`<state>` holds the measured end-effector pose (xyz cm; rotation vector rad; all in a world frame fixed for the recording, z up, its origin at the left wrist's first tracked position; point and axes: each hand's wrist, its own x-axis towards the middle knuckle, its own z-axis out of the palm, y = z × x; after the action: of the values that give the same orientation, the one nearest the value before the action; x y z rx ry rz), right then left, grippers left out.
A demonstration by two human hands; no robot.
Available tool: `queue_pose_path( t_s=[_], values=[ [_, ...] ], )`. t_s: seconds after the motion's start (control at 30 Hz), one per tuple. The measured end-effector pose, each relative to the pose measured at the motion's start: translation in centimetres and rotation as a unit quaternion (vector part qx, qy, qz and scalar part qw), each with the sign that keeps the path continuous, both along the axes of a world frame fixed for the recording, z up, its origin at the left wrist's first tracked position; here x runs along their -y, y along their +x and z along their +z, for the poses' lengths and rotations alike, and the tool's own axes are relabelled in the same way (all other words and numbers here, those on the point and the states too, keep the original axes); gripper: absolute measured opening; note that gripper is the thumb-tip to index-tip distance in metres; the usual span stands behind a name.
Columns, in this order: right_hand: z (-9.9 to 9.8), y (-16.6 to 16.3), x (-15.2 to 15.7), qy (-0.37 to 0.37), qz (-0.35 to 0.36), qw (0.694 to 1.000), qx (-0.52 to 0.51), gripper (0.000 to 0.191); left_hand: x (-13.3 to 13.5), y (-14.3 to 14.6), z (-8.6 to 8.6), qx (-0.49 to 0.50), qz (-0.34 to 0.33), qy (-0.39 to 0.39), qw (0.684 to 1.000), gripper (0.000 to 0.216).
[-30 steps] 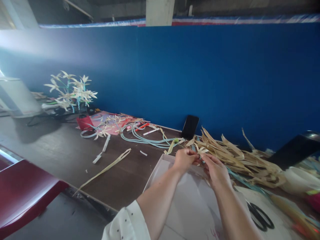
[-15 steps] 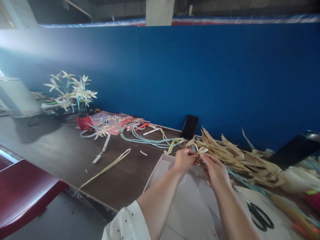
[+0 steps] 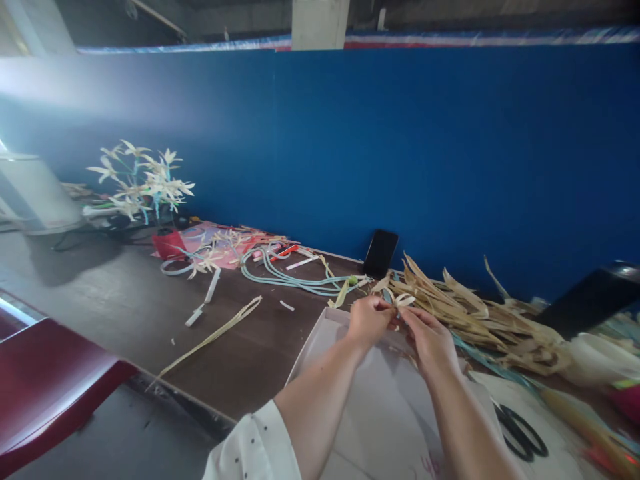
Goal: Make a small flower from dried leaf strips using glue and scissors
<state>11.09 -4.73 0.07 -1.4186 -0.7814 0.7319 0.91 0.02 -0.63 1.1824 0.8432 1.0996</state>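
My left hand [image 3: 371, 319] and my right hand [image 3: 429, 335] meet over the far end of a shallow white box lid [image 3: 360, 400]. Between their fingertips is a small husk flower [image 3: 406, 301] with pale looped petals. Both hands are closed, thumbs and fingers pinching at its base. The fingers hide most of that base, so I cannot tell which hand bears it. Right behind the fingers lies a heap of dry corn husks [image 3: 465, 313]. Black-handled scissors [image 3: 523, 433] rest right of my right forearm.
A phone [image 3: 381, 253] leans against the blue partition [image 3: 400, 147]. Leftward lie looped pale-blue cords [image 3: 300, 287], a husk strip [image 3: 220, 333] and white scraps. A red pot [image 3: 169, 245] holds white husk flowers [image 3: 150, 180]. A red chair [image 3: 55, 387] stands front left, a white bowl [image 3: 603, 360] far right.
Both hands keep almost the same place. The fingertips have shifted slightly around the flower's base, and the bluish bit between them shows less now.
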Motion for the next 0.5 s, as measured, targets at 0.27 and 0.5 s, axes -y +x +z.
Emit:
queue_pose_path(
  t_s=[0.27,0.5],
  values=[
    [0.05,-0.19,-0.03,0.007,0.000,1.000,0.000,0.041,0.24,-0.21,0.14,-0.054,0.013,0.032,0.998,0.010],
    [0.28,-0.27,0.07,0.002,-0.001,1.000,0.014,0.043,0.32,-0.29,0.42,-0.084,0.031,0.035,0.995,0.009]
  ],
)
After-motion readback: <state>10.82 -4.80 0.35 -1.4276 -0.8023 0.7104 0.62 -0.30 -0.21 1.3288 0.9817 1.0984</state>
